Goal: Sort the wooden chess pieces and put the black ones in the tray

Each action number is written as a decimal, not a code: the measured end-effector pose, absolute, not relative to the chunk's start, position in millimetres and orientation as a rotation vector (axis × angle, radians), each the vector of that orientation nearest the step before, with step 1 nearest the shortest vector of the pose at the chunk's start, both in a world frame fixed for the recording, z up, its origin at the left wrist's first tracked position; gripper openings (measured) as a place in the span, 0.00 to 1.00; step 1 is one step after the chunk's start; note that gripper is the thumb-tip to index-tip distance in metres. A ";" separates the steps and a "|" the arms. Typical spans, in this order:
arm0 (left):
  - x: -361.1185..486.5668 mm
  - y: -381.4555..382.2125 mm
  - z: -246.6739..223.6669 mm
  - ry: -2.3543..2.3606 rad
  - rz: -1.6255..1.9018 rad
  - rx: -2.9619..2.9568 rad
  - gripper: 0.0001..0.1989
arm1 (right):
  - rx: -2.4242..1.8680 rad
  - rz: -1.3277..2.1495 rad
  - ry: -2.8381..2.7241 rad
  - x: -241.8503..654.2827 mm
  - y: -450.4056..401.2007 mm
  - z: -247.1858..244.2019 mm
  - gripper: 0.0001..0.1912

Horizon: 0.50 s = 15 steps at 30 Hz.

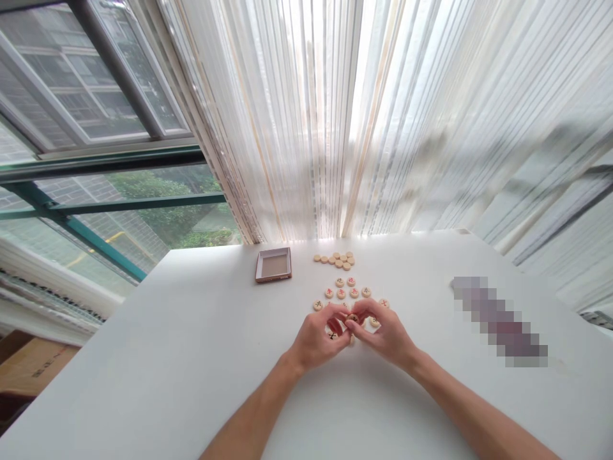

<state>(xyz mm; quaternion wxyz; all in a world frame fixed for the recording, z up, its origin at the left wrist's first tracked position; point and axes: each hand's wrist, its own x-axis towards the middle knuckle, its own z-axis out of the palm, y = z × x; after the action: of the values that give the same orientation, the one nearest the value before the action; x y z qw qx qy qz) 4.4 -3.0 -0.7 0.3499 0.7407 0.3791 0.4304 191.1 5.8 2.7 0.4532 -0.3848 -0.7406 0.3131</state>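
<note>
My left hand (pixel 320 338) and my right hand (pixel 387 332) meet above the white table, fingertips together. Between them they pinch a round wooden Chinese chess piece (pixel 352 318) with a dark marking on its face. Around and beyond my fingers lie more pieces with red or black characters, such as a red-marked piece (pixel 351 281) and a black-marked piece (pixel 318 305) to the left. Another black-marked piece (pixel 332 335) shows through the gap of my left fingers. My hands partly cover several pieces.
A shallow open box (pixel 273 264) stands at the back left of the table (pixel 191 338). Right of it, a cluster of blank-faced pieces (pixel 342 258) sits near the curtain (pixel 306 128). A pixelated, blurred-out object (pixel 500 322) lies at the right.
</note>
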 end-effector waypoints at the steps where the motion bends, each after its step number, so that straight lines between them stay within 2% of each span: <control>1: 4.5 -2.9 -1.1 0.980 1.114 1.924 0.14 | -0.956 0.775 -1.824 191.3 5.8 2.0 0.05; 15: 4.0 -3.6 -1.2 0.991 1.103 1.916 0.13 | -0.943 0.801 -1.850 193.1 5.4 4.6 0.03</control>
<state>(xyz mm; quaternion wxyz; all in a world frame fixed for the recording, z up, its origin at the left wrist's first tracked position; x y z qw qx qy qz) 4.0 -3.6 -1.2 0.3518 0.7402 0.3829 0.4262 193.1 5.4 4.6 0.4423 -0.3800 -0.7455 0.3228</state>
